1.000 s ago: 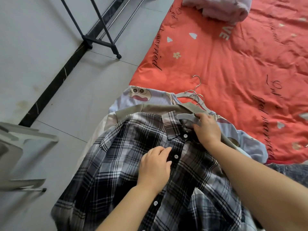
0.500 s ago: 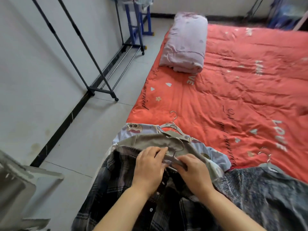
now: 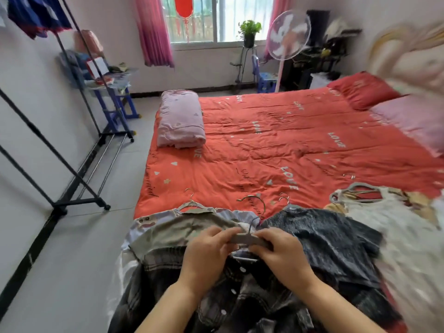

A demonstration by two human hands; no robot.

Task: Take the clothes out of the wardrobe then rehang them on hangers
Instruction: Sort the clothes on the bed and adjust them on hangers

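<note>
A black and white plaid shirt [image 3: 240, 292] lies on top of a pile of clothes at the near edge of the bed. My left hand [image 3: 206, 251] and my right hand [image 3: 281, 253] both grip a grey hanger [image 3: 247, 239] at the shirt's collar, its metal hook [image 3: 254, 205] pointing away from me. Under the shirt lie a beige garment [image 3: 177, 229] and a pale blue printed one [image 3: 149, 221] on hangers. A dark grey top [image 3: 322, 236] and a white printed top [image 3: 394, 227] lie to the right, each with a hanger.
The bed's red cover [image 3: 288, 145] carries a folded pink quilt [image 3: 180, 121]. A black clothes rack [image 3: 72, 188] stands along the left wall on grey floor tiles. Far off are a fan [image 3: 288, 32], a potted plant [image 3: 249, 32] and a blue stool [image 3: 266, 82].
The view has tilted up from the clothes to the whole room. My left hand left the shirt's buttons and joined my right hand on the hanger at the collar.
</note>
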